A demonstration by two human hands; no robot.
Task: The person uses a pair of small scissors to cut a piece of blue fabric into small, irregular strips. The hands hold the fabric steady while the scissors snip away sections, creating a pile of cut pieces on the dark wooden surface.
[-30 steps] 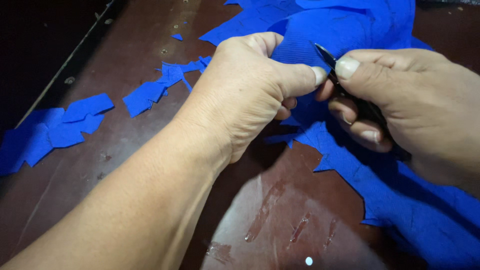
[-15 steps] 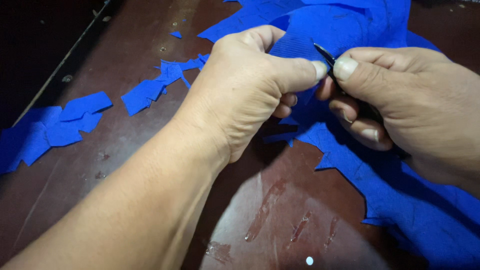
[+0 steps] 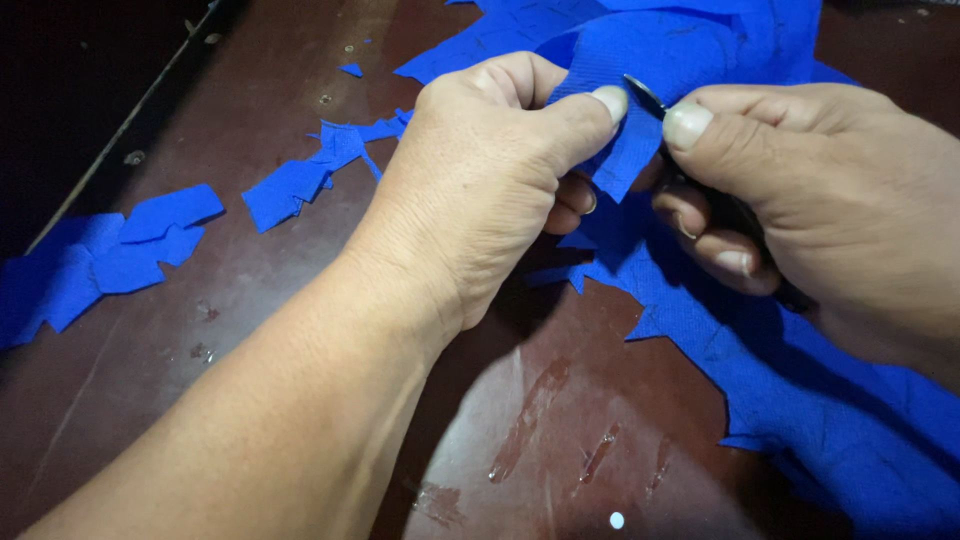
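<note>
Where the dark brown bench carried the whole lot, it was the largest item, its scuffed, glossy top running from the near edge to a dark rim at upper left. Next in size: blue fabric, a sheet with jagged cut edges, spread from the top centre down the right side to the lower right corner, its long axis diagonal, its upper fold lifted off the bench between both hands. Left hand: entered from lower left, grip closed on the raised fold of the fabric, thumb pressed on the cloth's front face, fingers curled behind. Right hand: entered from the right, grip closed around small scissors; thumb lay on top, fingers wrapped beneath, handles hidden in the palm. Only the dark blade tip showed; it pointed up and to the left, touching the fabric edge just beside the left thumb; long axis ran from upper left to lower right. Larger blue scraps: a heap at the bench's left edge, well apart from the hands. Smaller blue scraps: a cluster near the left wrist.
</note>
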